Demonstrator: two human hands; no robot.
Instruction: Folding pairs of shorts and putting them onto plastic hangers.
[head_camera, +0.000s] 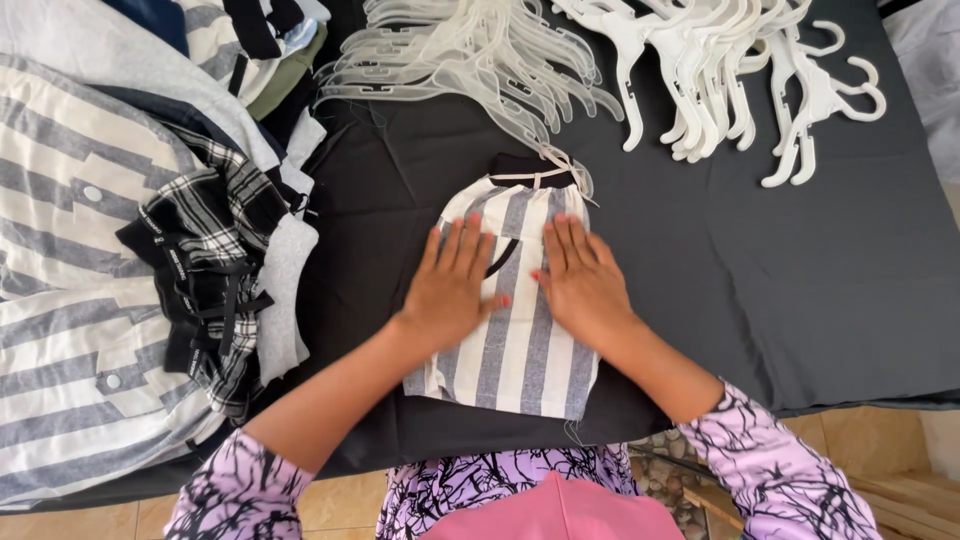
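A small grey-and-cream striped garment (515, 350) lies folded flat on the black cloth-covered table (760, 260), a clear hanger at its top edge. My left hand (452, 285) presses flat on the garment's left half, fingers spread. My right hand (580, 280) lies flat on the right half beside it. Both palms face down and neither grips anything.
A pile of striped and plaid clothes (110, 260) covers the table's left side. Clear plastic hangers (460, 60) are heaped at the back centre, white hangers (740, 70) at the back right. The table's near edge runs just below the garment, with tiled floor (880, 440) beyond.
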